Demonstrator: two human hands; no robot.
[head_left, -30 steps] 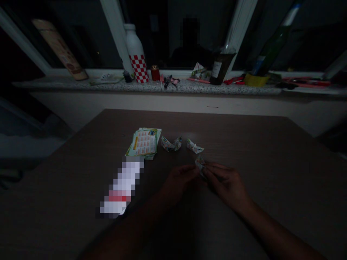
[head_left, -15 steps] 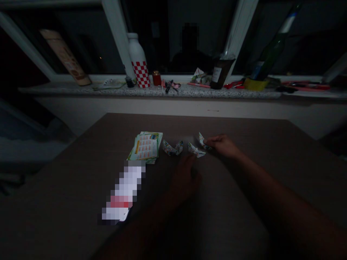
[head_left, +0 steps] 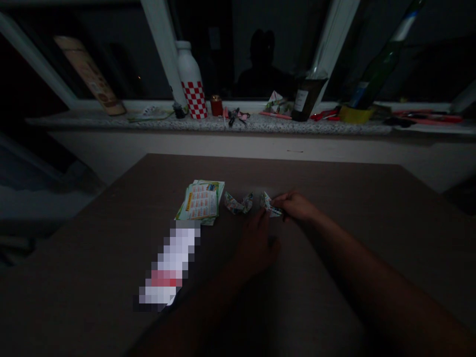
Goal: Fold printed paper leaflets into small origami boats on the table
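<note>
Right hand (head_left: 295, 206) grip pinches a folded paper piece (head_left: 268, 204); left hand (head_left: 256, 243) rests just beside, its grip unclear. A light pinch spares creases.

The right hand (head_left: 295, 206) carried the folded paper piece (head_left: 268, 203) away from the left hand (head_left: 256, 243) — out beside the other folded pieces (head_left: 238, 203).

Two bare hands and forearms, seen from above in very dim light. On the near left, the left hand (head_left: 256, 245), uncovered, joined to a bare left forearm (head_left: 208, 307) visible as far as the lower edge. On the right, the right hand (head_left: 297, 207), also uncovered, with a long bare right forearm (head_left: 372, 277) visible to the lower right corner. Knuckles and finger outlines just made out; nails and finer marks on wrists or fingers too dark to tell.
</note>
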